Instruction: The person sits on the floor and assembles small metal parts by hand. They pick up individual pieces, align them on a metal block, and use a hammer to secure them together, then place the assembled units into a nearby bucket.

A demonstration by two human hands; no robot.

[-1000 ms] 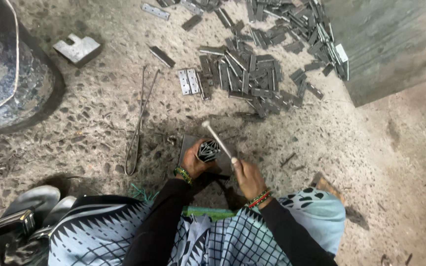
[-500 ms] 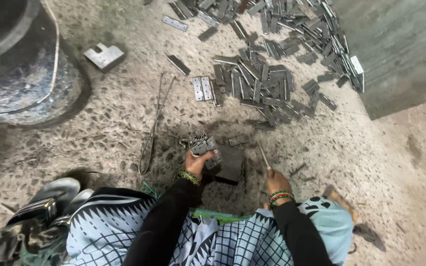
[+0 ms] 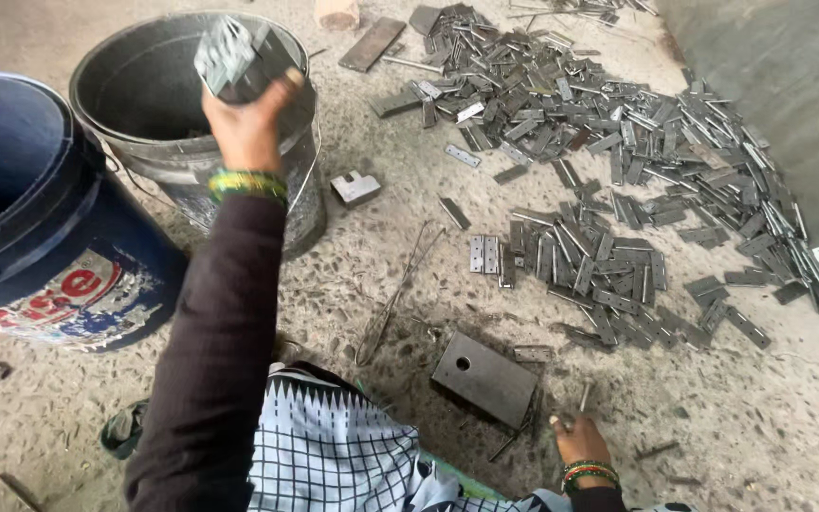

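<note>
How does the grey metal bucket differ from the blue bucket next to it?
The grey metal bucket is dull bare metal with a wire handle hanging down its side; the blue bucket is dark blue with a printed label. The grey one shows whole, while the blue one is cut off by the left edge. The left hand holds a bundle of metal pieces over the grey one, not the blue one. Both stand upright and open-topped, side by side on the floor.

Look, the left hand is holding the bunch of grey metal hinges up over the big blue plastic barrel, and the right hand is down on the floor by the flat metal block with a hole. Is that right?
Not quite. The head view shows the left hand holding the bunch of grey metal hinges over the grey metal bucket, not the blue plastic barrel beside it. The right hand is indeed down by the flat metal block with a hole.
</note>
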